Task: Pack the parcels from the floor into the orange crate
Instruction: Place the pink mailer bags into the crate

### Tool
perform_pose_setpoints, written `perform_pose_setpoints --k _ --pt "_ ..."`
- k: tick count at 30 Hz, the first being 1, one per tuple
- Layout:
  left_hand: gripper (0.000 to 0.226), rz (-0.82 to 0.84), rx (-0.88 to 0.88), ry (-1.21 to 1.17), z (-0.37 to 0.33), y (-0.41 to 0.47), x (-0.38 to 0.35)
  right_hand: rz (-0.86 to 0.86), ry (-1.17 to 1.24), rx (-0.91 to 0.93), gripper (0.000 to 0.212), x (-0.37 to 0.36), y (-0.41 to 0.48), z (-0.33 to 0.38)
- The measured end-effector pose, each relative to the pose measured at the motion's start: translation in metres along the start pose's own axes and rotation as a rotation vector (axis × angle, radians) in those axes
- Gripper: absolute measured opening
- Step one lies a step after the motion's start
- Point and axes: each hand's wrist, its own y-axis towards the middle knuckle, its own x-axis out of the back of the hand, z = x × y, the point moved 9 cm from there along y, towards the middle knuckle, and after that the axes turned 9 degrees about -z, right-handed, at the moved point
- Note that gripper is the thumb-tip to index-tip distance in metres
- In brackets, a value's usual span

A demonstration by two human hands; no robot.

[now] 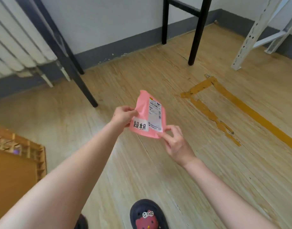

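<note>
Illumination even and soft; frame bright overall; no hard shadows; source direction cannot be told. Wooden floor (175,162) carries a pale sheen at left centre, so glare is mild only. Motion blur is strong toward the left edge; white ribbed panel (13,38) and orange crate (26,149) smeared; floor grain streaked low in frame. Pink parcel (143,113) at centre is sharpest; its large handwritten label is legible, the fine print not. Wide-angle distortion tilts black furniture leg (198,30) and white perforated upright (252,33) near the top edge.
</note>
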Motion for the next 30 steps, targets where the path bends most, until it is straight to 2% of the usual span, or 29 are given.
perform_pose_setpoints --k 2,5,10,13,18,25,30 --pt "0.013 -0.054 -0.05 0.014 -0.015 -0.004 0.046 0.097 0.11 -0.117 0.049 -0.015 0.018 0.017" --pt "0.006 -0.122 -0.107 0.062 -0.031 -0.016 0.114 0.186 0.413 -0.405 0.068 -0.035 0.045 0.048" --pt "0.013 -0.197 -0.126 0.161 -0.054 -0.042 0.23 0.307 0.663 -0.826 0.072 -0.085 0.098 0.113" --pt "0.019 -0.242 -0.147 0.112 -0.063 -0.063 0.299 0.356 0.833 -0.939 0.067 -0.104 0.124 0.17" --pt "0.024 -0.296 -0.123 -0.096 -0.019 -0.1 0.399 0.443 0.985 -0.911 0.064 -0.115 0.144 0.276" --pt "0.027 -0.45 -0.083 -0.232 0.073 -0.141 0.506 0.554 0.809 -0.6 0.063 -0.135 0.152 0.395" --pt "0.013 -0.659 -0.009 -0.143 0.127 -0.162 0.567 0.589 0.695 -0.425 0.055 -0.167 0.149 0.462"
